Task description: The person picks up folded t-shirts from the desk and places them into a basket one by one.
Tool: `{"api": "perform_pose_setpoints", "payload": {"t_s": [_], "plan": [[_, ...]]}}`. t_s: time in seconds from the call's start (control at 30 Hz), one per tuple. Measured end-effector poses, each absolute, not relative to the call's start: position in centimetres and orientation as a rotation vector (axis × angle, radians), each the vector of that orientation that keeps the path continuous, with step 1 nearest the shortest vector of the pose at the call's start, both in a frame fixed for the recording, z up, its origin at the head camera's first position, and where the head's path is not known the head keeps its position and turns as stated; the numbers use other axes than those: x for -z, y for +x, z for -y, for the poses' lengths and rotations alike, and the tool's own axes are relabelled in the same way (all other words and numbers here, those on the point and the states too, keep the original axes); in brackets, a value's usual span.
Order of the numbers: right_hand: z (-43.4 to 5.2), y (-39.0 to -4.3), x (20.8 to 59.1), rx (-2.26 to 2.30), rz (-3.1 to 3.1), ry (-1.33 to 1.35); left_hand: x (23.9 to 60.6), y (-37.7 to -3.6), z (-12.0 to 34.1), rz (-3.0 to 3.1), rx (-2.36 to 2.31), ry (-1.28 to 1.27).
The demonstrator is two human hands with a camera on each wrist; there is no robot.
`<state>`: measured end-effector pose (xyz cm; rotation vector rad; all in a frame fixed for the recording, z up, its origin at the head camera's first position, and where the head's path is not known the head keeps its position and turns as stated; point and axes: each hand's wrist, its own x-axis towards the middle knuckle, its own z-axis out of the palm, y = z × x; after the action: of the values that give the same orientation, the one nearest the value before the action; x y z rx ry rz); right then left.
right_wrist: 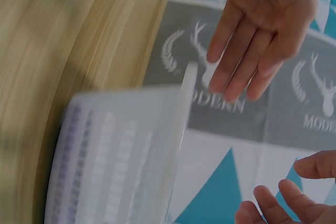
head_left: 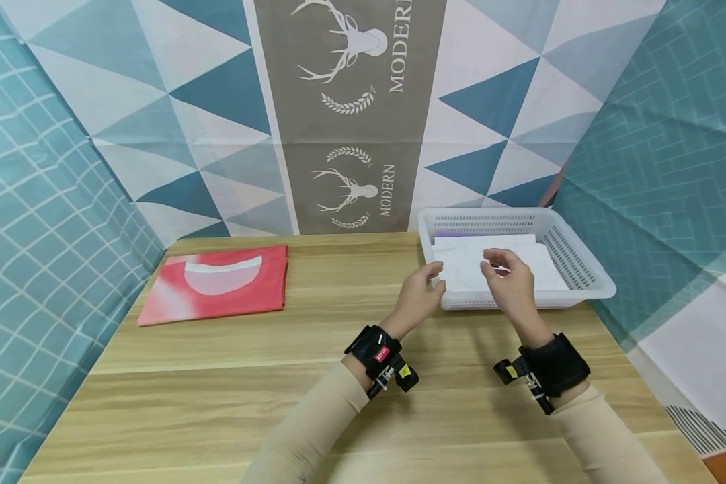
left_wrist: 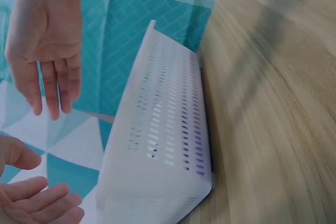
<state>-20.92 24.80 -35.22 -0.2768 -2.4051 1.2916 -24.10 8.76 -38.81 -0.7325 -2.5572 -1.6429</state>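
Observation:
My left hand (head_left: 420,296) hovers by the front left corner of a white plastic basket (head_left: 571,259), its fingers loosely bent around nothing. The right hand (head_left: 513,286), also holding nothing, is above the basket's front rim, thumb and fingers relaxed and apart. Inside the basket lie folded white cloths (head_left: 547,269), with a strip of purple (head_left: 454,234) showing at the back. In the left wrist view the left hand's fingers (left_wrist: 44,203) are spread beside the basket's perforated wall (left_wrist: 168,108). The right wrist view likewise shows the right hand (right_wrist: 294,203) apart from the basket.
A folded red cloth (head_left: 218,282) with a white and pink pattern lies at the back left of the wooden table (head_left: 230,383). Patterned fabric (head_left: 351,121) hangs behind the table, and teal fabric (head_left: 659,168) hangs close beside the basket on the right.

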Motion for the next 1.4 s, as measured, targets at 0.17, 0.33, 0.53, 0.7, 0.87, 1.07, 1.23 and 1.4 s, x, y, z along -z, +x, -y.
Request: {"api": "perform_pose_setpoints", "payload": {"t_s": [0.17, 0.33, 0.53, 0.7, 0.87, 1.07, 1.23, 1.4], "plan": [[-22.4, -20.8, 35.3, -1.384, 2.406, -0.168, 38.9, -23.7, -6.7, 2.527, 1.717, -0.69], [-19.8, -20.5, 35.5, -1.445, 2.438, -0.103, 39.4, -23.4, -4.4, 2.528, 1.714, -0.613], [-17.1, -20.6, 36.4, -1.529, 2.418, -0.022, 40.4, -22.8, -1.1, 2.563, 1.664, -0.533], [-14.8, -21.0, 37.5, -1.619, 2.433, 0.029, 41.6, -22.6, 2.1, 2.555, 1.672, -0.434], [-12.3, -21.5, 39.0, -1.691, 2.509, 0.039, 42.4, -22.4, 5.3, 2.541, 1.69, -0.239], [-9.1, -22.0, 41.5, -1.821, 2.634, 0.022, 43.5, -22.0, 9.2, 2.527, 1.708, -0.008], [-6.4, -21.9, 43.3, -1.972, 2.701, 0.015, 44.9, -21.4, 12.1, 2.585, 1.636, 0.164], [-4.1, -22.1, 44.4, -2.136, 2.712, -0.017, 45.6, -20.5, 14.9, 2.659, 1.573, 0.313]]}}
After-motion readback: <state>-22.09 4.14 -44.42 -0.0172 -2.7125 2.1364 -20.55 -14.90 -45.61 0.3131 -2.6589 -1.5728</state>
